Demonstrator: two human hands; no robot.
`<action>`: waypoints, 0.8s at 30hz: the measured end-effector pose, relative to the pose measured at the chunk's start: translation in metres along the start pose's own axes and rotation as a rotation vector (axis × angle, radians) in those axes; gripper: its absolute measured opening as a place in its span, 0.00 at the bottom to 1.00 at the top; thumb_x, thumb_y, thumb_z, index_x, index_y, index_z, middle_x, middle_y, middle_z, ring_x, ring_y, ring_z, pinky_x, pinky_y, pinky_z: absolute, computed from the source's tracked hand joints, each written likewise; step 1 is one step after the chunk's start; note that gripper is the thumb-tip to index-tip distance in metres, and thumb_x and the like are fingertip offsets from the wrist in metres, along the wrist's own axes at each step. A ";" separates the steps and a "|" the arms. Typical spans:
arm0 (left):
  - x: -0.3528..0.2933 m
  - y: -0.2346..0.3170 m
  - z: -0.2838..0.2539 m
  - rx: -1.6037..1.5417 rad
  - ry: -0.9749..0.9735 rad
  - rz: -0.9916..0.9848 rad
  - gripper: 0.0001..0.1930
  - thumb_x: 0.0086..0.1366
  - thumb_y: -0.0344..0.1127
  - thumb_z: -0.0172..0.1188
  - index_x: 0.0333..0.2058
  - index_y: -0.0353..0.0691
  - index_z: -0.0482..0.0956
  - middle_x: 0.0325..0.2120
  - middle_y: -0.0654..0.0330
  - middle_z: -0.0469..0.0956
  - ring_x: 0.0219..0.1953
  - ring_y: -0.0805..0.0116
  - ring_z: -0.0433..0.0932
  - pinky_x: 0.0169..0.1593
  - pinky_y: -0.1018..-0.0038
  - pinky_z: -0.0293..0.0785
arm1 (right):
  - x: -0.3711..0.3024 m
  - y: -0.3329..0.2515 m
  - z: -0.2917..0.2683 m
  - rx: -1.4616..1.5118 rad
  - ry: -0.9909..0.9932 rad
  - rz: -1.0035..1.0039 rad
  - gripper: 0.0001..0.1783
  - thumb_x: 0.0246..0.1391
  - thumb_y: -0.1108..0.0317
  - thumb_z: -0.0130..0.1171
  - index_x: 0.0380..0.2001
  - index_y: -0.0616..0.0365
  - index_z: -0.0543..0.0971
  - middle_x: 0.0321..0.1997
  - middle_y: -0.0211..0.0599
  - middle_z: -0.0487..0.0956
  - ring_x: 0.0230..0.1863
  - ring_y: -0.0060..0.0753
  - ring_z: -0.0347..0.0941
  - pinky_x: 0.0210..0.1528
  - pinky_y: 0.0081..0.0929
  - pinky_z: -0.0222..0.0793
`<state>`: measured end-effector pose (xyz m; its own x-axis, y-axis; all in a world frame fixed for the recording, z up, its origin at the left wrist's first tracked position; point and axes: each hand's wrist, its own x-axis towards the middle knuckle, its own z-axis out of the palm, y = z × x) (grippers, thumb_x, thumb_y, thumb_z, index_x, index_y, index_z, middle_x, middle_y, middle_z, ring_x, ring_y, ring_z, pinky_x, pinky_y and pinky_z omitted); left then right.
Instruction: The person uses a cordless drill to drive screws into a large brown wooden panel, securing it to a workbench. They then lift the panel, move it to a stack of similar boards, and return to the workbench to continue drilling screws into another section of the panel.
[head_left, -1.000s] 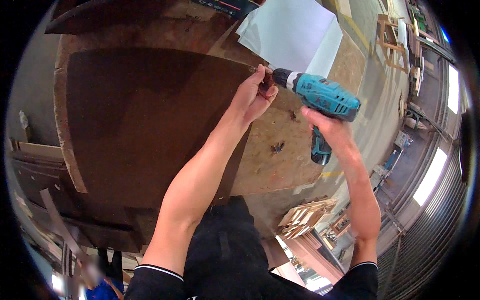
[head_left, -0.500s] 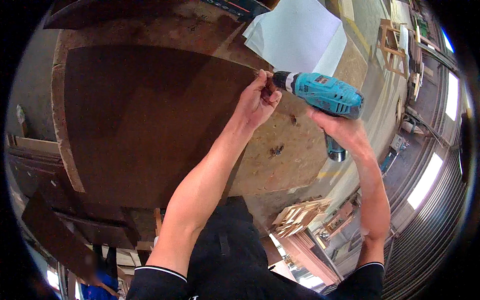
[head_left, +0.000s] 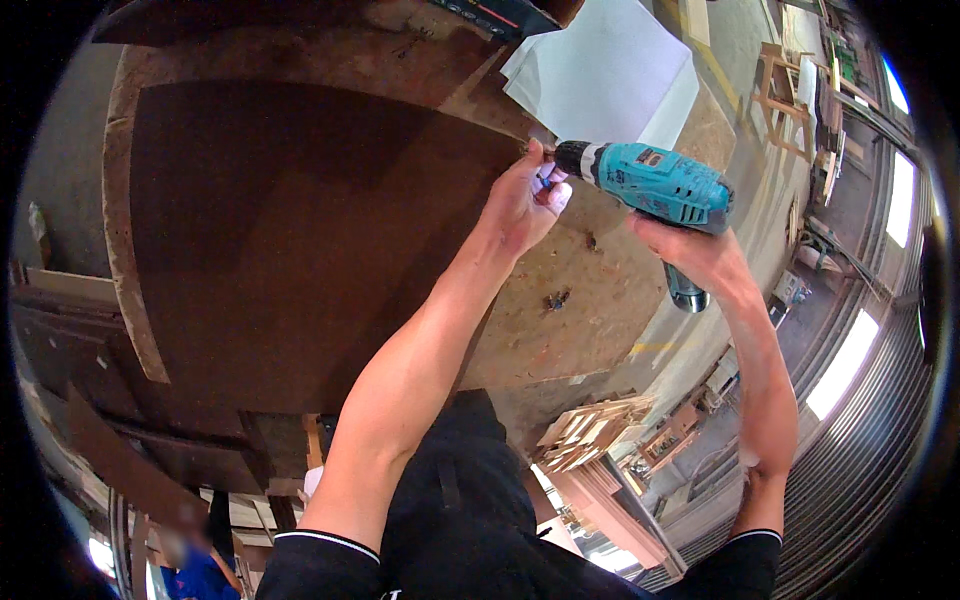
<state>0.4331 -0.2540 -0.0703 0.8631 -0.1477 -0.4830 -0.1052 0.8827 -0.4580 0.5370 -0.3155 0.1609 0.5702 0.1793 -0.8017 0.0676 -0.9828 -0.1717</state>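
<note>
My right hand [head_left: 694,252] is wrapped round the grip of a teal cordless drill [head_left: 668,185], held level with its black chuck toward the left. The chuck is beside the right edge of a large dark brown panel [head_left: 310,250], which lies flat on a worn workbench [head_left: 575,325]. My left hand [head_left: 525,208] is closed at that edge, thumb and forefinger pinched at the drill's tip. Something small and dark shows among its curled fingers, too hidden to name. The fingers cover the point where the bit meets the panel.
White paper sheets [head_left: 605,75] lie on the bench beyond the drill, beside a dark box [head_left: 500,15]. Small dark bits [head_left: 557,300] are scattered on the bench. Stacked wood pieces [head_left: 590,430] stand at lower right. Another person in blue [head_left: 205,575] is at lower left.
The drill and both my hands sit slightly farther right in the picture, while the view itself has shifted a little. Both grips look the same.
</note>
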 end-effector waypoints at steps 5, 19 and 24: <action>-0.051 -0.004 -0.006 0.381 0.152 -0.074 0.10 0.74 0.38 0.50 0.32 0.41 0.71 0.28 0.63 0.69 0.29 0.72 0.65 0.30 0.77 0.62 | -0.001 0.009 0.005 0.011 0.064 -0.083 0.21 0.53 0.64 0.68 0.51 0.51 0.81 0.42 0.24 0.82 0.41 0.18 0.74 0.48 0.24 0.72; -0.069 -0.026 0.139 1.455 -0.174 1.285 0.16 0.55 0.17 0.55 0.44 0.33 0.74 0.35 0.48 0.76 0.38 0.48 0.78 0.42 0.62 0.75 | 0.003 0.021 -0.006 0.032 -0.001 -0.259 0.23 0.49 0.72 0.71 0.49 0.58 0.78 0.43 0.25 0.81 0.44 0.20 0.76 0.51 0.24 0.72; -0.030 -0.035 0.167 1.586 -0.386 1.093 0.14 0.46 0.19 0.58 0.35 0.34 0.73 0.28 0.49 0.74 0.31 0.42 0.75 0.32 0.57 0.73 | -0.004 -0.004 -0.009 0.289 0.050 -0.186 0.24 0.41 0.71 0.75 0.44 0.60 0.78 0.41 0.28 0.81 0.43 0.19 0.73 0.48 0.23 0.72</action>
<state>0.4931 -0.2064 0.0850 0.8132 0.5413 0.2139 -0.3043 0.0822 0.9490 0.5415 -0.3127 0.1696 0.6099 0.3447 -0.7136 -0.0565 -0.8793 -0.4730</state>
